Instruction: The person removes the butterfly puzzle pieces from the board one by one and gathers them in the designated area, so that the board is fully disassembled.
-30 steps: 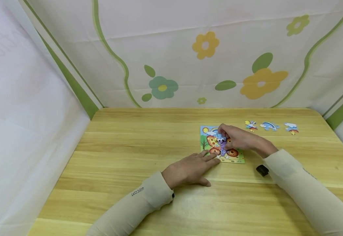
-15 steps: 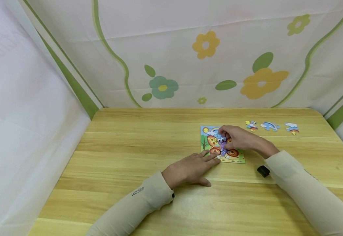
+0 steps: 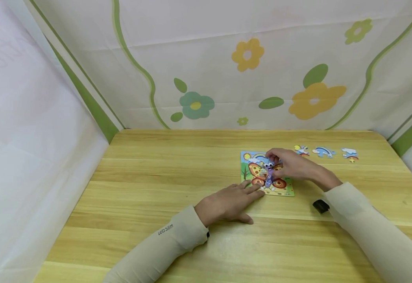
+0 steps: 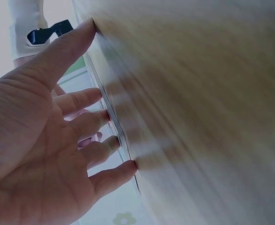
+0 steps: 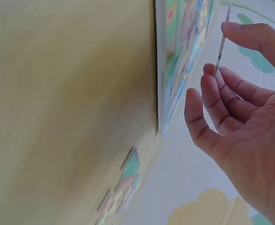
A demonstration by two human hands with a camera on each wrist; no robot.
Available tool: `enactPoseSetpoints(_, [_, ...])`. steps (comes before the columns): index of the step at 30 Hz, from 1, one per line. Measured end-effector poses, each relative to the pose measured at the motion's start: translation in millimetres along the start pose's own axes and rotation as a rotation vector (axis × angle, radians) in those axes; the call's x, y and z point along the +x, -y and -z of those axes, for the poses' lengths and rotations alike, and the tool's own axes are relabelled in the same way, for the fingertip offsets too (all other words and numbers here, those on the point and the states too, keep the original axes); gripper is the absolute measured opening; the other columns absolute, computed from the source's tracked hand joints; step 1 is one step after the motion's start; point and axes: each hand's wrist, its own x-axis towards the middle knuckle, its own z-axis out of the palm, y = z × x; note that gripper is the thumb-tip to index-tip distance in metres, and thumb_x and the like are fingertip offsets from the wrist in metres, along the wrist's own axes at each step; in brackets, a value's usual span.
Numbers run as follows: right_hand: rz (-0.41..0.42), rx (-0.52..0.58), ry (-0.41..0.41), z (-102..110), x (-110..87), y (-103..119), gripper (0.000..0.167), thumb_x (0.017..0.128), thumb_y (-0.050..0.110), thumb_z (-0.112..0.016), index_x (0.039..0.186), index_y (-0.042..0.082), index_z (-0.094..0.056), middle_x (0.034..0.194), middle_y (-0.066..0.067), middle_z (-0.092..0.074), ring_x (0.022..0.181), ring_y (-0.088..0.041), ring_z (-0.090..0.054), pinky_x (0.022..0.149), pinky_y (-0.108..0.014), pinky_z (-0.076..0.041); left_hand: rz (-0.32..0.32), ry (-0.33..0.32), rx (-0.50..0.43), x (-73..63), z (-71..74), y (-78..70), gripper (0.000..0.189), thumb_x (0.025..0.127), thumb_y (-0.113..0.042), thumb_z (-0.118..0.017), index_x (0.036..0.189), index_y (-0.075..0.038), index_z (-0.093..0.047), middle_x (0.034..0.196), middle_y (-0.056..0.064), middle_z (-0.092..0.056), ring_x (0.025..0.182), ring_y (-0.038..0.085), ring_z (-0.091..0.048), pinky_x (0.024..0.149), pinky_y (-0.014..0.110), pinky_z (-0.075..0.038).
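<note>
A square butterfly jigsaw puzzle (image 3: 249, 173) lies on the table at right of centre. My left hand (image 3: 232, 200) rests with spread, fairly straight fingers along its lower left edge, fingertips at the board's rim in the left wrist view. Over the upper middle of the picture, my right hand (image 3: 290, 165) pinches a thin puzzle piece (image 3: 268, 168) bearing the butterfly's purple-blue face. In the right wrist view that piece (image 5: 221, 44) shows edge-on between thumb and fingertips, standing off the board (image 5: 160, 70). Part of the puzzle is hidden under the right hand.
Three loose puzzle pieces lie in a row at the back right: one with yellow and red (image 3: 301, 150), a blue rainbow one (image 3: 324, 152) and one with a white cloud (image 3: 350, 154). A small black device (image 3: 321, 206) sits by the right cuff. Flowered white cloth (image 3: 206, 70) stands behind the table.
My right hand has shifted slightly to the right, and the face piece has moved right with it, out of line with the butterfly's body. The left hand has stayed in place.
</note>
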Motion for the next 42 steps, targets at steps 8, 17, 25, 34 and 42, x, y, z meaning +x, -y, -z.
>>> enactPoseSetpoints(8, [-0.033,-0.015,-0.028,11,-17.9,-7,0.052,0.090,0.005,-0.075,0.137,-0.008,-0.056,0.112,-0.012,-0.066,0.103,-0.026,-0.060,0.087,-0.044,-0.056,0.001,-0.002,0.001,0.2,-0.9,0.2,0.086,0.099,-0.051,-0.067,0.169,-0.026,-0.023,0.177,-0.005,-0.014,0.165,0.024,-0.012,0.132,0.041,-0.024])
enactPoseSetpoints(17, [-0.037,-0.077,-0.090,26,-44.1,-25,0.051,0.092,0.003,-0.075,0.139,-0.008,-0.056,0.117,-0.014,-0.067,0.105,-0.028,-0.064,0.085,-0.045,-0.057,-0.002,-0.003,-0.006,0.5,-1.5,0.0,0.086,0.099,-0.049,-0.068,0.169,-0.025,-0.023,0.178,-0.004,-0.013,0.165,0.025,-0.013,0.132,0.042,-0.024])
enactPoseSetpoints(25, [-0.073,-0.133,-0.141,39,-68.8,-50,0.053,0.092,0.008,-0.079,0.139,-0.007,-0.059,0.120,-0.015,-0.069,0.105,-0.027,-0.064,0.090,-0.046,-0.059,-0.004,-0.007,-0.010,0.8,-1.5,-0.2,0.086,0.099,-0.048,-0.069,0.169,-0.024,-0.023,0.178,-0.004,-0.014,0.165,0.025,-0.012,0.132,0.043,-0.024])
enactPoseSetpoints(34, [-0.075,-0.165,-0.194,47,-88.0,-83,0.050,0.090,0.004,-0.080,0.134,-0.010,-0.061,0.119,-0.019,-0.071,0.098,0.000,-0.058,0.082,-0.033,-0.060,-0.008,-0.009,-0.010,0.5,-1.9,0.8,0.086,0.099,-0.048,-0.068,0.169,-0.024,-0.024,0.178,-0.004,-0.014,0.165,0.026,-0.012,0.132,0.043,-0.024])
enactPoseSetpoints(42, [-0.125,-0.135,-0.179,52,-96.8,-101,0.050,0.090,0.003,-0.080,0.133,-0.013,-0.060,0.117,-0.022,-0.068,0.095,0.012,-0.048,0.078,-0.026,-0.058,-0.010,-0.007,-0.011,-0.7,-0.5,-0.3,0.086,0.099,-0.048,-0.068,0.169,-0.023,-0.024,0.178,-0.004,-0.014,0.165,0.026,-0.012,0.132,0.043,-0.024])
